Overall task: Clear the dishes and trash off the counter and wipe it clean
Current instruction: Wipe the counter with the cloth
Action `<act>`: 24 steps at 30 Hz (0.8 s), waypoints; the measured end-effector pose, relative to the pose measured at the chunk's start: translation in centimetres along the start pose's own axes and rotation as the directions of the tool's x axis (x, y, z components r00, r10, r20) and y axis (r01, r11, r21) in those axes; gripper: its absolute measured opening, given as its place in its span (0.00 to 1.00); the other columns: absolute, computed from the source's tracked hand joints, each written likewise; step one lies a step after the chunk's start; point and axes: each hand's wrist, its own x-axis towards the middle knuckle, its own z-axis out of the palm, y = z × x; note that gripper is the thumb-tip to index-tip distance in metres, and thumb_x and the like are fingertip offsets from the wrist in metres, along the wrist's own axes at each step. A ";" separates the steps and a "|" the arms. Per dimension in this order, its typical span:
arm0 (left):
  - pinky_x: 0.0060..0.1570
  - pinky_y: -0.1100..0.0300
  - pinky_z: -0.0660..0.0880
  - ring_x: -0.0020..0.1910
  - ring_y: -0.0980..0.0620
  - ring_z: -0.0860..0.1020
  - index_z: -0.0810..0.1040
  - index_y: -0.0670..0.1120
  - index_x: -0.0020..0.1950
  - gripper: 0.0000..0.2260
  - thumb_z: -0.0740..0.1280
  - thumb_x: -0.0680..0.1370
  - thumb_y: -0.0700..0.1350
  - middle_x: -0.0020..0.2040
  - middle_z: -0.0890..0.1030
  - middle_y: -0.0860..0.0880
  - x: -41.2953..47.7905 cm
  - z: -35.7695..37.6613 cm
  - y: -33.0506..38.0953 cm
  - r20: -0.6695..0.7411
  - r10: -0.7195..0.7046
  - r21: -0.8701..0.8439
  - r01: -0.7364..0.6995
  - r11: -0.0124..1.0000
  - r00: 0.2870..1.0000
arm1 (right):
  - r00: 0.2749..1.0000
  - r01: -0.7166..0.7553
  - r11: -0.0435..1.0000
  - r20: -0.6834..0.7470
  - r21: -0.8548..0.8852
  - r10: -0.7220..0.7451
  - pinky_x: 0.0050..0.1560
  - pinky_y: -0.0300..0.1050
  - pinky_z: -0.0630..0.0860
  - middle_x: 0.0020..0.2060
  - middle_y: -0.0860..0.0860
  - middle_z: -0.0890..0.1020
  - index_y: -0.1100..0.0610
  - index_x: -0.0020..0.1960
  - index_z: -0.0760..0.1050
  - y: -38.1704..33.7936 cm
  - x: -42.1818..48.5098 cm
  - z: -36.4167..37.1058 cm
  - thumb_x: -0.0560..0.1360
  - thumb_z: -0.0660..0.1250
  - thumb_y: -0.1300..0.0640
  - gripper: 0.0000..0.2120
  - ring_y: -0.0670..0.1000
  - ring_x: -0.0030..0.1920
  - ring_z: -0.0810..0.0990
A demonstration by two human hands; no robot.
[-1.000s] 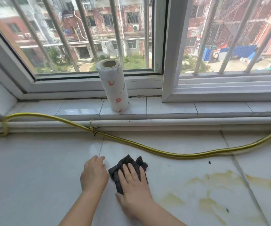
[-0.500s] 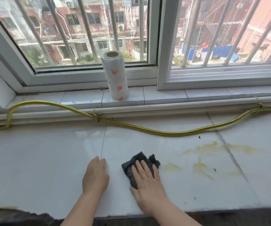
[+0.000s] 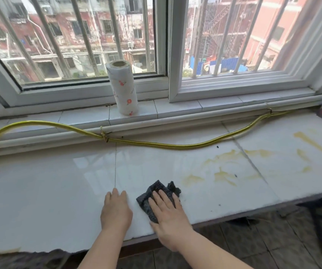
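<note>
Right hand (image 3: 168, 214): lies flat on the dark grey cloth (image 3: 146, 201), fingers straight and a little spread, palm pressing it down onto the white tiled counter (image 3: 49, 191); curls round nothing. Covers the cloth's near half, leaving crumpled folds showing past the fingertips and on the left side.

Left hand (image 3: 116, 210): rests palm down on the bare counter just beside the cloth, fingers straight and together, parted from the cloth by a narrow strip of tile, fingertips at a grout line.

Cloth: sits near the counter's front edge, roughly mid-width, bunched rather than spread out.

Yellow stains (image 3: 222, 174): smeared over the tiles to the right of the cloth, the nearest patch close to its right edge but not under it, more streaks farther right toward the counter's end. Small dark specks (image 3: 217, 146) among them.

Yellow hose (image 3: 175, 146): runs along the back of the counter from left to right, tied at two spots to the white pipe (image 3: 195, 118) below the sill.

Paper towel roll (image 3: 124, 90): stands upright on the tiled window sill (image 3: 177, 108), white with small red flowers, behind and slightly left of both hands, well apart from them.

Barred window (image 3: 160, 35) behind, buildings outside. Dark floor tiles (image 3: 253, 247) below the counter's front edge.
</note>
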 end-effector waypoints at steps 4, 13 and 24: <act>0.55 0.57 0.74 0.69 0.48 0.61 0.67 0.47 0.66 0.20 0.52 0.76 0.35 0.68 0.64 0.48 -0.1 -0.1 -0.2 0.007 0.022 0.046 -0.022 0.999 1.000 | 0.991 -0.087 0.996 0.105 0.029 0.084 0.68 0.54 0.51 0.68 0.48 0.74 0.51 0.66 0.75 2.0 -0.9 0.4 0.76 0.52 0.41 0.25 0.49 0.70 0.69; 0.48 0.61 0.72 0.59 0.49 0.66 0.71 0.47 0.57 0.14 0.53 0.76 0.36 0.58 0.69 0.49 0.0 -0.8 0.3 0.019 0.015 0.086 -0.017 0.996 1.000 | 0.968 -0.248 0.967 -0.038 -0.050 0.246 0.63 0.46 0.22 0.73 0.45 0.37 0.52 0.77 0.42 7.6 -2.9 -0.6 0.71 0.33 0.40 0.36 0.46 0.73 0.33; 0.71 0.55 0.59 0.76 0.48 0.54 0.61 0.47 0.75 0.20 0.50 0.83 0.44 0.77 0.55 0.47 -2.9 0.0 9.2 0.070 0.082 -0.117 -0.073 0.990 0.994 | 0.950 -0.269 0.963 0.164 0.000 0.265 0.67 0.52 0.50 0.63 0.46 0.78 0.49 0.61 0.80 11.2 -4.3 -1.2 0.72 0.54 0.41 0.25 0.48 0.63 0.77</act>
